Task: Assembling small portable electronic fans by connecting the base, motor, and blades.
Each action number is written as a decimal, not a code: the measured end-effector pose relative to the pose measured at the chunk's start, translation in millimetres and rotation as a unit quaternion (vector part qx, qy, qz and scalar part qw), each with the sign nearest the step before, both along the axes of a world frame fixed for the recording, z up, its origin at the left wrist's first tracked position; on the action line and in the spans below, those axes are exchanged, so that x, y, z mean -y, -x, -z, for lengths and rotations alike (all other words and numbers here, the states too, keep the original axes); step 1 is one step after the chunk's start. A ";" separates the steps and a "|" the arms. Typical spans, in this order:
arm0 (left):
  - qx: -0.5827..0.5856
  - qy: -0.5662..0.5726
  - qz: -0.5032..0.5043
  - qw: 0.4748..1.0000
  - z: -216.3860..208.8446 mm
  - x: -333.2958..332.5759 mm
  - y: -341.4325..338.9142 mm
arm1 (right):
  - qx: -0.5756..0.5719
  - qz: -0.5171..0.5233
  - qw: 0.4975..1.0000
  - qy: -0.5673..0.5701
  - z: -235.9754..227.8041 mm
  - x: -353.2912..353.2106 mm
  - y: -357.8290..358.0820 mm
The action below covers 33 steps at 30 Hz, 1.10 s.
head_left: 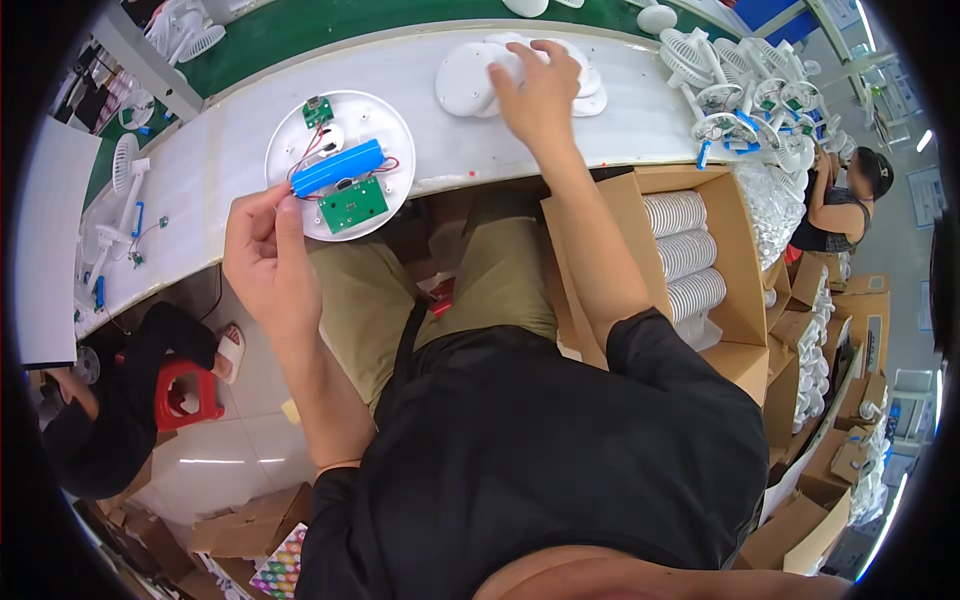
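A round white fan base [390, 125] rests on the table's near edge in front of me, its inner side up. Across it lies a blue cylindrical battery [338, 167], wired to a green circuit board [353, 204] below and a smaller green board [317, 111] at the top. My left hand [268, 250] pinches the base's left rim, thumb and forefinger right by the battery's left end. Farther right, my right hand [540, 95] reaches over a pile of round white covers [465, 80]. Its fingers are spread on or just above them; contact is partly hidden.
White fans with hanging batteries [740, 110] crowd the table's right end; more fans [125, 200] lie at the left. An open carton [735, 250] of stacked white discs stands by my right arm. A green belt [320, 35] runs behind. Two people sit nearby, left and right.
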<state>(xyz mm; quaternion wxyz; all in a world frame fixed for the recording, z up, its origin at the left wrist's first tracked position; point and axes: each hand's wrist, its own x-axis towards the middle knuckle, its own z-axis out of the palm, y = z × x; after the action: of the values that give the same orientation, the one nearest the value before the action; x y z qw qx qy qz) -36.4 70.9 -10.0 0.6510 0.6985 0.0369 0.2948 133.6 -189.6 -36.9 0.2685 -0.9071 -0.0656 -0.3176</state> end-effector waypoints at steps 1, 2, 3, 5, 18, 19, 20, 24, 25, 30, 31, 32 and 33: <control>0.012 0.002 -0.006 1.000 2.9 1.2 -0.8 | 0.036 0.002 0.999 0.035 14.1 -1.9 -5.6; 0.028 0.004 -0.011 1.000 5.3 2.6 -1.7 | 0.049 0.015 0.996 0.067 26.3 -7.4 -10.4; 0.024 -0.017 -0.029 0.999 6.7 3.8 -2.3 | 0.069 0.031 0.992 0.101 34.2 -12.8 -16.2; 0.039 -0.041 -0.054 0.997 8.4 6.5 -4.9 | 0.083 0.048 0.991 0.096 43.9 -24.5 -17.0; 0.041 0.088 -0.026 0.995 -6.4 19.0 -2.9 | 0.040 -0.216 0.969 -0.116 28.2 -37.3 27.9; 0.058 0.095 -0.015 0.994 -7.3 19.3 -2.5 | -0.017 -0.230 0.968 -0.100 30.3 -37.7 29.0; 0.037 0.088 -0.025 0.995 -7.8 19.1 -2.1 | -0.078 -0.244 0.963 -0.086 30.9 -37.7 29.8; 0.015 0.078 -0.029 0.996 -5.4 14.1 1.6 | 0.050 -0.279 0.959 -0.025 19.0 -36.2 40.2; 0.021 0.091 -0.028 0.995 -3.7 13.8 3.6 | 0.002 -0.249 0.963 -0.099 13.5 -32.8 48.8; 0.011 0.097 -0.037 0.995 1.0 16.6 13.7 | 0.027 -0.300 0.917 -0.260 -23.3 -5.7 93.0; 0.029 0.109 -0.025 0.993 1.1 18.0 13.3 | 0.034 -0.309 0.910 -0.275 -29.5 -4.1 100.7; 0.037 0.111 -0.035 0.992 1.4 21.0 12.6 | 0.029 -0.315 0.902 -0.292 -34.6 -2.8 110.4; 0.030 0.102 -0.045 0.993 1.4 22.7 11.9 | 0.018 -0.318 0.895 -0.313 -39.3 -3.4 118.8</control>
<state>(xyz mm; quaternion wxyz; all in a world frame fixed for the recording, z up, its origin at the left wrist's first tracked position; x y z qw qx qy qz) -48.4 48.2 -11.4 0.7057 0.6172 0.0785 0.3388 14.8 -186.2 2.5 0.6238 -0.7011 -0.2526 -0.2358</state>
